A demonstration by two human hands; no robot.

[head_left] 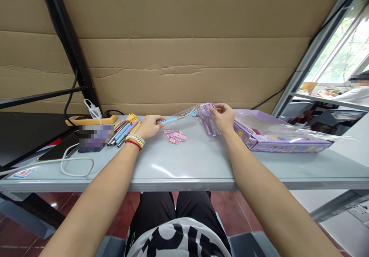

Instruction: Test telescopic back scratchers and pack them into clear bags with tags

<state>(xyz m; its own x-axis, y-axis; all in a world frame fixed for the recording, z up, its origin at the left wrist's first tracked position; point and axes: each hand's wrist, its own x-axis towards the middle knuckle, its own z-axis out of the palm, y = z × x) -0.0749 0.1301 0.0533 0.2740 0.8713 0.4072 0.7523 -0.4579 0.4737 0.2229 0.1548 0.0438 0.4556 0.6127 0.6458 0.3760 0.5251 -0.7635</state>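
Note:
My left hand [151,126] is closed on a light blue pen [170,121], which points to the right. Its far end carries a blue, finger-like top [191,113] that reaches a clear plastic bag [184,112]; whether it lies inside cannot be told. My right hand [224,117] pinches a clear packet with a purple printed top [206,107], and purple sticks [210,126] show through the plastic below. Between my hands lie several small pink printed cards [175,136]. Beside my left wrist is a pile of pens [122,131] in blue, purple, grey and yellow.
An open purple box [288,143] with clear plastic in it stands right of my right hand. At left are a phone [92,143], a white cable [76,174] and a yellow power strip [77,120]. Cardboard [184,49] walls the back; a person [357,95] is far right.

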